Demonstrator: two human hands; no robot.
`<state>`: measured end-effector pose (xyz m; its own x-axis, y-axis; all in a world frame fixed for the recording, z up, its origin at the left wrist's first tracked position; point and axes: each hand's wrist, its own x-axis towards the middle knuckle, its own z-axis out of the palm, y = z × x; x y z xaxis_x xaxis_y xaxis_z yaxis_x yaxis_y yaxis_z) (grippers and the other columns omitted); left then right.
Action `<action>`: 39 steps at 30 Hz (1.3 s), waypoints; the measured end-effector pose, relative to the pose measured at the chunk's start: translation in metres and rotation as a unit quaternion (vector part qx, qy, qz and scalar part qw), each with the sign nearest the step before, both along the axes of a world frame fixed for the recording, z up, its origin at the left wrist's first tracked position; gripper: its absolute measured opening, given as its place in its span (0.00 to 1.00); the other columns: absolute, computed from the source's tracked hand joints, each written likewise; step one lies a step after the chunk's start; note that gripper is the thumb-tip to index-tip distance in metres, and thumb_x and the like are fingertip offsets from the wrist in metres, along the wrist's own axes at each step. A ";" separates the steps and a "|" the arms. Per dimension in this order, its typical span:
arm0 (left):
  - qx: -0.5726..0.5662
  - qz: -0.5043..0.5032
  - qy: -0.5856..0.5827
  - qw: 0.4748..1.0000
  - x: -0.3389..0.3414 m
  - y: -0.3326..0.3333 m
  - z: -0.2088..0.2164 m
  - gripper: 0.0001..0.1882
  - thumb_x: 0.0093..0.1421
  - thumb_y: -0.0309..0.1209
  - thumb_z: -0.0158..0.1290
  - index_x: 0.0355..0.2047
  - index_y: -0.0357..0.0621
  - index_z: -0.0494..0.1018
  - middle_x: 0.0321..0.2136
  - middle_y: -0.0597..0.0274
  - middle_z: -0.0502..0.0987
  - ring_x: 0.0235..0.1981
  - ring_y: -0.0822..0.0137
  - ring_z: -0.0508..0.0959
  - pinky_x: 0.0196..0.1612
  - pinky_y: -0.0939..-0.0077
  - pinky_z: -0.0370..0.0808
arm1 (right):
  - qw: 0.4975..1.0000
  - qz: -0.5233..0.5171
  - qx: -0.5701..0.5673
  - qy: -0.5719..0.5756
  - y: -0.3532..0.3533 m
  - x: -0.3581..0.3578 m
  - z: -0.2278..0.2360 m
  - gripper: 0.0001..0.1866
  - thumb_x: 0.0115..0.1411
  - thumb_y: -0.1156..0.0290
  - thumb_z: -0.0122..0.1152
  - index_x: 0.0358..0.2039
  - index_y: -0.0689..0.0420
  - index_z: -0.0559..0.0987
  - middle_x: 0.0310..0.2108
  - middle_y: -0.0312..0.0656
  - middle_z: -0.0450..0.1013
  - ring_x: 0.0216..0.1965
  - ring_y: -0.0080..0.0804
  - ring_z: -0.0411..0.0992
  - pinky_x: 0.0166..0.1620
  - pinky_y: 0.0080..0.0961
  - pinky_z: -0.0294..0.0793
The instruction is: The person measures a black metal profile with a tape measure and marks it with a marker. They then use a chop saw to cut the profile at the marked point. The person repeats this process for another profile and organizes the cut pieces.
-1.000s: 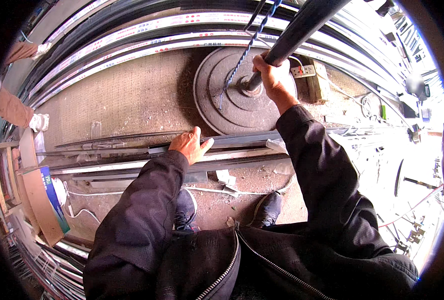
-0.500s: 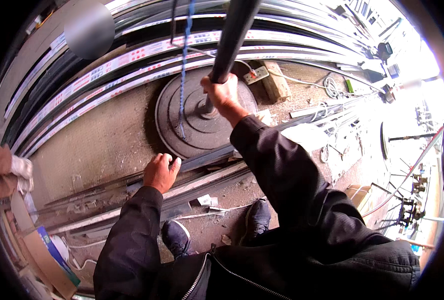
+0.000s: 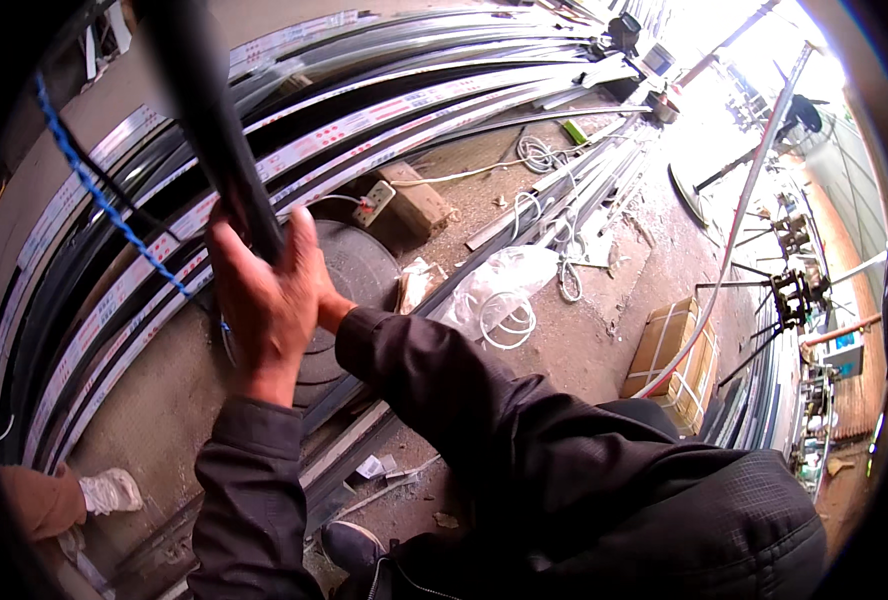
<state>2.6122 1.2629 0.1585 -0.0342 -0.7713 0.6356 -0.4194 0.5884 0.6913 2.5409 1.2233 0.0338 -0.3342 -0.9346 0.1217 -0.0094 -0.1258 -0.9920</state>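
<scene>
A thick black pole [image 3: 226, 150] rises from a round, stepped dark base [image 3: 359, 262] on the floor and leans to the upper left. My left hand [image 3: 272, 320] is closed around the pole, with thumb and fingers on opposite sides of it. Just behind, my right hand [image 3: 330, 304] is at the same pole; its fingers are largely hidden by the left hand. To the left of the pole hangs a blue twisted rope [image 3: 114, 215]. The lower end of the pole and part of the base are hidden behind my hands.
Long wrapped profiles [image 3: 364, 120] lie stacked beyond the base. A wooden block [image 3: 419, 200] with a power socket [image 3: 372, 204], a plastic bag [image 3: 504, 285] and a strapped carton [image 3: 672, 365] are to the right. Another person's shoe [image 3: 111, 492] is at the left.
My left hand has come up from beside the base onto the pole. The pole's upper part has shifted left in view, and the view has turned toward the right.
</scene>
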 end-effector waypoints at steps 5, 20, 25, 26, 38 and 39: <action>0.158 0.000 0.152 0.976 -0.015 -0.054 0.000 0.20 0.63 0.41 0.62 0.27 0.35 0.74 0.22 0.65 0.75 0.24 0.73 0.71 0.31 0.72 0.72 | 0.998 0.010 0.040 0.036 0.004 0.005 0.017 0.20 0.47 0.61 0.73 0.25 0.66 0.77 0.18 0.51 0.72 0.27 0.19 0.70 0.32 0.35 0.73; 0.089 -0.057 0.114 0.988 -0.012 -0.061 -0.008 0.12 0.56 0.32 0.60 0.26 0.35 0.73 0.16 0.51 0.75 0.19 0.65 0.76 0.26 0.66 0.73 | 0.994 -0.039 0.010 0.102 0.004 0.004 -0.001 0.20 0.47 0.63 0.76 0.28 0.68 0.79 0.24 0.54 0.78 0.36 0.18 0.70 0.38 0.36 0.75; 0.088 -0.059 0.155 0.982 0.004 -0.053 -0.007 0.10 0.56 0.30 0.61 0.32 0.37 0.74 0.23 0.46 0.79 0.27 0.51 0.83 0.33 0.66 0.78 | 0.981 -0.064 -0.019 0.183 0.005 0.019 -0.011 0.19 0.53 0.59 0.68 0.27 0.66 0.79 0.26 0.59 0.78 0.33 0.43 0.80 0.38 0.43 0.75; 0.100 -0.053 0.152 0.982 0.003 -0.052 -0.005 0.10 0.56 0.31 0.61 0.32 0.37 0.75 0.24 0.44 0.78 0.30 0.48 0.83 0.34 0.64 0.78 | 0.981 -0.061 -0.013 0.182 0.008 0.017 -0.012 0.19 0.53 0.58 0.68 0.28 0.65 0.79 0.27 0.59 0.78 0.34 0.43 0.80 0.38 0.43 0.75; 0.107 -0.047 0.174 0.978 -0.008 -0.052 -0.016 0.14 0.58 0.33 0.63 0.35 0.36 0.73 0.22 0.65 0.73 0.25 0.74 0.70 0.31 0.72 0.72 | 0.971 0.069 -0.014 0.229 -0.003 -0.014 -0.028 0.22 0.56 0.54 0.65 0.37 0.63 0.80 0.33 0.56 0.79 0.41 0.40 0.80 0.42 0.41 0.75; 0.110 -0.071 0.201 0.971 -0.009 -0.052 -0.021 0.13 0.59 0.31 0.62 0.37 0.37 0.71 0.23 0.66 0.72 0.25 0.75 0.69 0.32 0.73 0.72 | 0.968 0.076 -0.010 0.237 -0.001 -0.017 -0.033 0.22 0.56 0.54 0.65 0.37 0.62 0.80 0.34 0.56 0.79 0.42 0.39 0.80 0.42 0.41 0.75</action>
